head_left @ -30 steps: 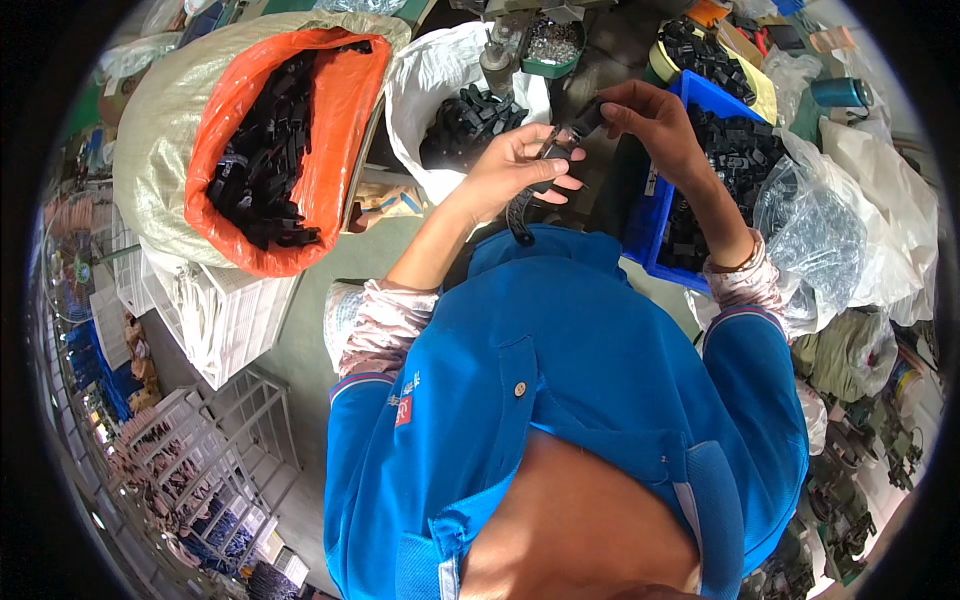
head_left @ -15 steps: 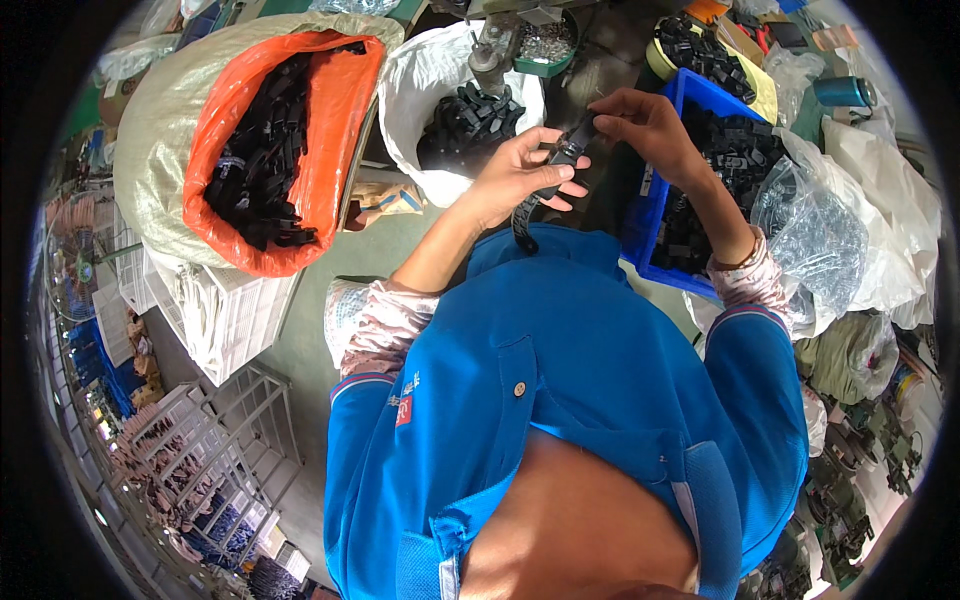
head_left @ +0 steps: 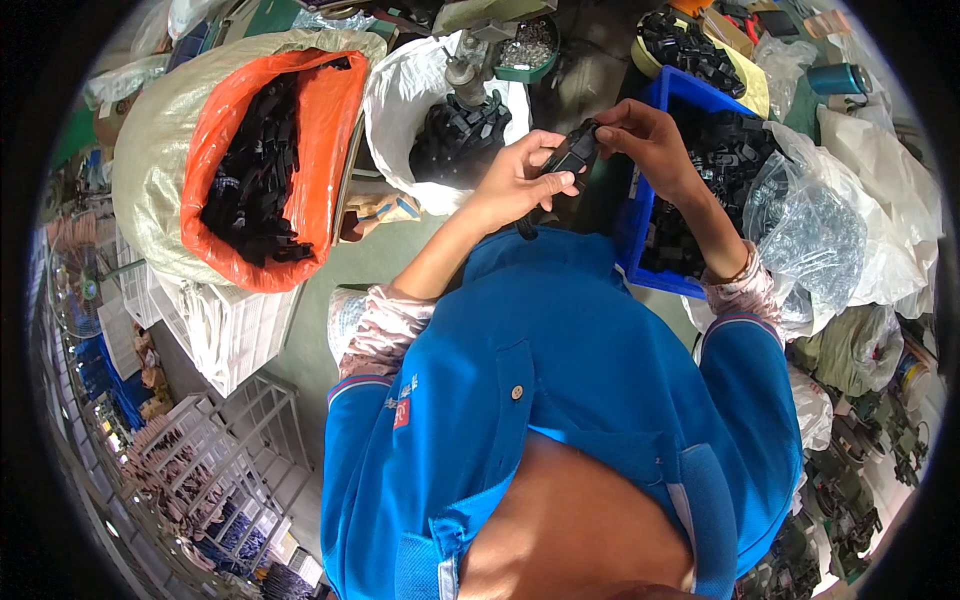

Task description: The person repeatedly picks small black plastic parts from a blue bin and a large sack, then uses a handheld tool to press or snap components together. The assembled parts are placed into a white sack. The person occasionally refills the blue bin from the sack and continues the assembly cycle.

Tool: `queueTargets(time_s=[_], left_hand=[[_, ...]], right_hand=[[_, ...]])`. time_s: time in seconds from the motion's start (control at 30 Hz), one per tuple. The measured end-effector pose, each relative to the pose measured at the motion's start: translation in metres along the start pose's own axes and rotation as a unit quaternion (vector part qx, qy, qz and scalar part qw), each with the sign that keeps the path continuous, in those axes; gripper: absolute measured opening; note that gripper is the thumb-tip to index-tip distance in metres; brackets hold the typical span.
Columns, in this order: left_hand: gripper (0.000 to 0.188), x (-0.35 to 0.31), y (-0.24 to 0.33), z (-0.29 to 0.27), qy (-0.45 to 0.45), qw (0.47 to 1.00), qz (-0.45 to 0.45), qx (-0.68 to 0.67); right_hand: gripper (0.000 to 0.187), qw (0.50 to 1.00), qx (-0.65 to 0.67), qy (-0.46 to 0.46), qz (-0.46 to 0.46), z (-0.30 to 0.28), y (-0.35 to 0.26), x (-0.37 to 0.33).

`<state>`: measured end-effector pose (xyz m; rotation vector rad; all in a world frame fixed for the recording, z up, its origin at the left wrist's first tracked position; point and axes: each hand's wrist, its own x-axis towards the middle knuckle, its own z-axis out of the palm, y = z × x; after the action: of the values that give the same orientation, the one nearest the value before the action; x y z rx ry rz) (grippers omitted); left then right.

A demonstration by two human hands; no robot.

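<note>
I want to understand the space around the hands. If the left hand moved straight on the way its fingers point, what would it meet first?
Probably the right hand, just past the black plastic part that the left hand holds with it; depth is unclear.

The small black moulded plastic part (head_left: 568,160) is held up in the air between both hands, in front of the person's chest. It looks blocky and roughly rectangular, tilted with its upper end toward the right hand (head_left: 650,145) and its lower end against the left hand (head_left: 520,180). Fingers cover much of it, so finer shape cannot be made out.
</note>
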<state>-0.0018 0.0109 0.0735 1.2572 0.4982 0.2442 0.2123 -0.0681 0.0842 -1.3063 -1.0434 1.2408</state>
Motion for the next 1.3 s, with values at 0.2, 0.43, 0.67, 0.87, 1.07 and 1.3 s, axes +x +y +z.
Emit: queueTargets(time_s=[0.2, 0.43, 0.67, 0.87, 1.07, 1.3], left_hand=[[0.043, 0.011, -0.001, 0.016, 0.060, 0.998, 0.025, 0.004], [0.040, 0.025, 0.002, 0.025, 0.156, 0.960, 0.093, 0.214], [0.026, 0.032, 0.022, 0.034, 0.140, 0.957, 0.088, 0.239], [0.020, 0.030, 0.008, 0.028, 0.146, 0.950, 0.080, 0.263], [0.021, 0.025, 0.002, 0.025, 0.167, 0.962, 0.100, 0.189], [0.022, 0.012, -0.002, 0.021, 0.183, 0.966, 0.093, 0.154]], right_hand=[[0.018, 0.999, 0.001, 0.025, -0.039, -0.007, 0.002, -0.005], [0.016, 0.996, 0.056, 0.035, -0.055, -0.016, 0.011, -0.007], [0.015, 0.988, 0.144, 0.004, -0.053, -0.016, 0.014, -0.013], [0.019, 0.998, -0.053, -0.034, 0.027, -0.067, -0.012, 0.012], [0.017, 0.791, -0.548, 0.143, -0.231, -0.173, 0.031, 0.099], [0.009, 0.670, -0.711, 0.030, -0.209, -0.160, 0.037, 0.134]])
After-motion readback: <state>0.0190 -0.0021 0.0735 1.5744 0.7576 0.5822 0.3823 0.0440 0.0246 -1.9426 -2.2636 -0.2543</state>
